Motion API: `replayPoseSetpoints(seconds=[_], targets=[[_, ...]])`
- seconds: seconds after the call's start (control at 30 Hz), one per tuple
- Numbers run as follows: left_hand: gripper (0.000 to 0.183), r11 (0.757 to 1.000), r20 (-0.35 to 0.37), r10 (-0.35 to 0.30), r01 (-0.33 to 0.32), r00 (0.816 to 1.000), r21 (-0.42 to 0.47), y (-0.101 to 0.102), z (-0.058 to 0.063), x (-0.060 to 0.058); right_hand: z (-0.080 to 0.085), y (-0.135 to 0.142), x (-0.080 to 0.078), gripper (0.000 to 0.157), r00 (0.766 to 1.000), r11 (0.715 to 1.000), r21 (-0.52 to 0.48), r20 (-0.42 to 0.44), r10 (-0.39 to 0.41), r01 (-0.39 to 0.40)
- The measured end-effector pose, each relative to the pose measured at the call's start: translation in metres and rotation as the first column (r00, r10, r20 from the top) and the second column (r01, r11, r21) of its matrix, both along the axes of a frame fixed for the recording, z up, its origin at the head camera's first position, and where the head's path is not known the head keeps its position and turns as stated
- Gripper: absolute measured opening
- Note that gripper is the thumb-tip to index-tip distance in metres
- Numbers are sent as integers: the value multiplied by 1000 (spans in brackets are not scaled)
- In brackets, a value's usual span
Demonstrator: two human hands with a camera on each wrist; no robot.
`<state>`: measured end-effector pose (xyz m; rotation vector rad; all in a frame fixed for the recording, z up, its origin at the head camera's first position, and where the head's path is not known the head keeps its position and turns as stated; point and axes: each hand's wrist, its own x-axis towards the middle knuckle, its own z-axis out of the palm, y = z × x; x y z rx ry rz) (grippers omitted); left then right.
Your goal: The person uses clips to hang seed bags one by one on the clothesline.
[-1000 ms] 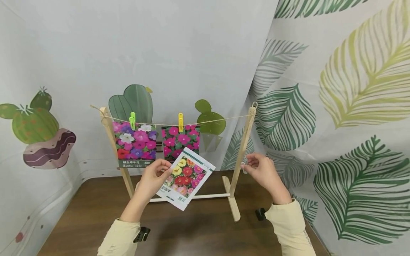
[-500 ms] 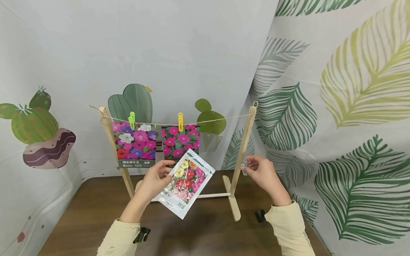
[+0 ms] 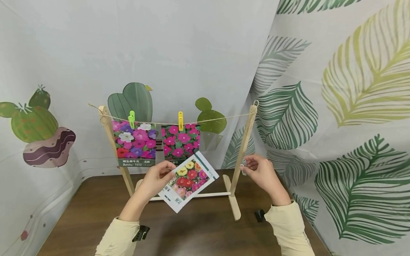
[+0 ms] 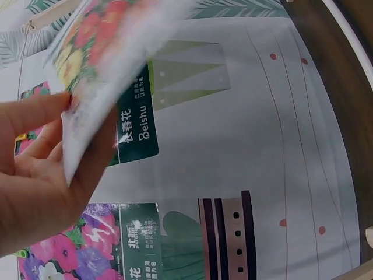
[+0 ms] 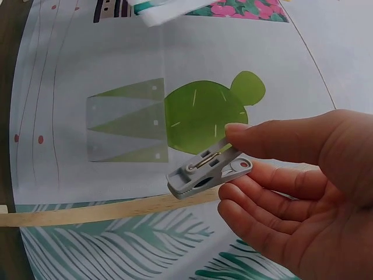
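Note:
My left hand (image 3: 157,180) pinches a white seed packet (image 3: 189,181) printed with red, yellow and pink flowers, tilted in front of the rack. In the left wrist view, thumb and fingers grip the packet (image 4: 99,70) near one edge. Beside the rack's right post, my right hand (image 3: 263,171) holds a grey clothespin (image 5: 204,172) between thumb and fingers. Two seed packets hang from the string (image 3: 221,119): one of mixed petunia-like flowers (image 3: 136,142) under a green clothespin (image 3: 132,119), one of pink flowers (image 3: 180,140) under a yellow clothespin (image 3: 180,121).
A wooden rack has a left post (image 3: 110,131), a right post (image 3: 245,145) with a foot, and a white lower bar (image 3: 211,195). It stands on a dark brown table (image 3: 205,234). Behind hang a cactus-print cloth (image 3: 192,53) and a leaf-print cloth (image 3: 298,160).
The packet in my left hand dips and turns a little, then swings up toward the right, its angle changing. My right hand stays nearly still with the clothespin.

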<state>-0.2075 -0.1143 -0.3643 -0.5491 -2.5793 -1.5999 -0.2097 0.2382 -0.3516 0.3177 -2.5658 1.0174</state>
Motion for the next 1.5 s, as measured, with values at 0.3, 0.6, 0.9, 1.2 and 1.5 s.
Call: replayPoseSetpoints(seconds=[0.3,0.6,0.9,1.2,1.5], targets=[[29,998,11,-27,26,1000,56,2,6,3,-1,1,0,28,1000,1000,-8,1,1,-1],[37,997,73,-62,59,995,45,1,9,2,3,2,0,29,998,999,-31,-61,23,-25],[21,998,53,62,-62,997,7,1,15,2,13,1,-1,30,997,997,-64,-73,35,-40],[42,995,71,88,-91,994,34,1,19,0,20,-2,-2,32,996,997,-71,-89,30,-37],[22,991,108,91,-100,990,86,1,23,3,21,-3,-2,33,997,997,-74,-77,21,-27]])
